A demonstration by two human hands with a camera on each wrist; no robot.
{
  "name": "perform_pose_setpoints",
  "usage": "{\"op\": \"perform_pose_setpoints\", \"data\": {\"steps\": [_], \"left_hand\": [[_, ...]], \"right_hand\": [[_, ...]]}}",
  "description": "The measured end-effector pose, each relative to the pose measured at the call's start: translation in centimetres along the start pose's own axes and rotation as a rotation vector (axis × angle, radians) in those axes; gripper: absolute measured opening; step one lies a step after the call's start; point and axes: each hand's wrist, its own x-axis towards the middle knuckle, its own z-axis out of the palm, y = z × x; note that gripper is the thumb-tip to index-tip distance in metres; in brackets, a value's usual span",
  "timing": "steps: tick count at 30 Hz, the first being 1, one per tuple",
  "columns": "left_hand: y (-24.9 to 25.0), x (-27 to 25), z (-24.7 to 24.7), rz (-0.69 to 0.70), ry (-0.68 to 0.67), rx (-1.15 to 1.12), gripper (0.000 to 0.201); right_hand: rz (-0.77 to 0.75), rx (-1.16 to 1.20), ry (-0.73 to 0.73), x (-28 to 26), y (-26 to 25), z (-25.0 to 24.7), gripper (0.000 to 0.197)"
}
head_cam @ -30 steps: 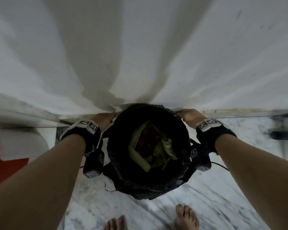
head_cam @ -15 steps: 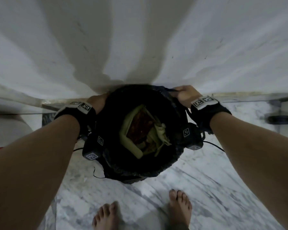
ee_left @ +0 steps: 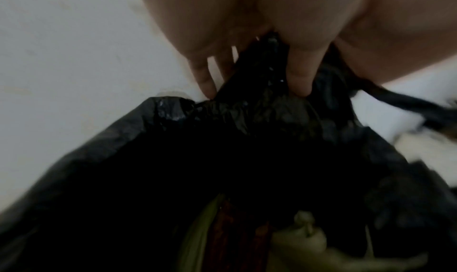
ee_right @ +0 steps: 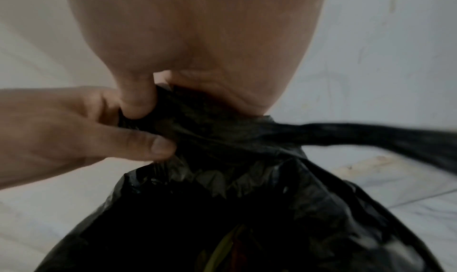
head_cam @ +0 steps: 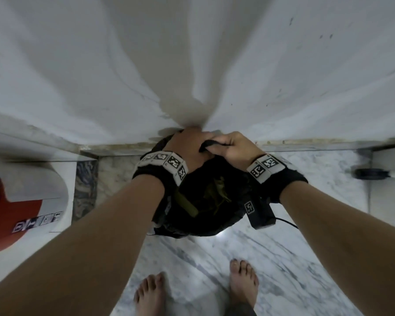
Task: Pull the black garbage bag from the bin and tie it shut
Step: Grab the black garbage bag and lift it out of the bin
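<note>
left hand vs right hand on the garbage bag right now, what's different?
The left hand is on the far side of the black garbage bag, by the wall corner; the right hand is on the bag's right. The left hand grips bunched rim plastic between its fingers; the right hand grips a gathered strip that stretches off sideways. Shared: both curl round the bag's top, which is gathered but not knotted.
</note>
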Motion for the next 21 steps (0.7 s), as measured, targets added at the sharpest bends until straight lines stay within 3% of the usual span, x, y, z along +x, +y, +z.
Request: {"op": "perform_pose_setpoints", "data": {"steps": [3, 7, 10, 14, 18, 21], "left_hand": [[-1.5, -0.3, -0.5, -0.088, -0.145, 0.193, 0.036], [-5.7, -2.7, -1.9, -0.135, -0.056, 0.492, 0.026], [-8.9, -6.1, -3.7, -0.306, -0.111, 0.558, 0.025], [-11.4, -11.2, -4.0, -0.491, -0.134, 0.493, 0.035], [-11.1, -16.0, -3.3, -0.649, -0.045, 0.108, 0.029], [-12.3, -19.0, -3.2, -0.748, 0.086, -0.124, 0.024]], "right_hand": [[0.007, -0.090, 0.041, -1.5, 0.8, -0.5, 0.014], [-0.005, -0.428, 0.193, -3.5, 2.9, -2.7, 0.012], [0.002, -0.573, 0.309, -5.5, 4.4, -5.2, 0.018], [0.118, -0.733, 0.314, -7.3, 5.6, -6.7, 0.021], [0.252, -0.775, 0.366, -8.9, 5.5, -6.8, 0.032], [0.492, -0.657, 0.407, -10.4, 5.2, -7.1, 0.024]]}}
